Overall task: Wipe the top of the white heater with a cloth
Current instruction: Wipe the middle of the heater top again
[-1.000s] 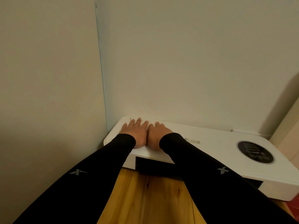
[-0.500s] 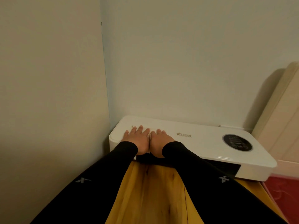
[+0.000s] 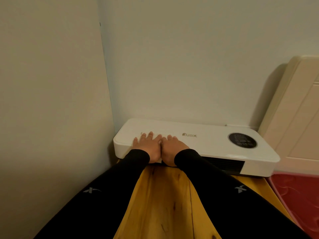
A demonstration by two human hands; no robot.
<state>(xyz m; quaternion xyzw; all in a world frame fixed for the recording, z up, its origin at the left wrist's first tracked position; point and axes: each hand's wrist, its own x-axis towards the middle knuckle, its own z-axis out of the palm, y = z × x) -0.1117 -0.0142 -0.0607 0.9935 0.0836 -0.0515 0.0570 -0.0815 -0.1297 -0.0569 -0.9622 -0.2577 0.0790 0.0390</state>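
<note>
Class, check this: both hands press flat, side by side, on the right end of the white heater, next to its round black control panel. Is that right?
Not quite. The head view shows the left hand and right hand on the heater's left end, near the wall corner; the control panel is at the far right end.

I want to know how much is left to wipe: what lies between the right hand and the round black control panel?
Head view: only bare white heater top with its brand logo lies between right hand and control panel.
</note>
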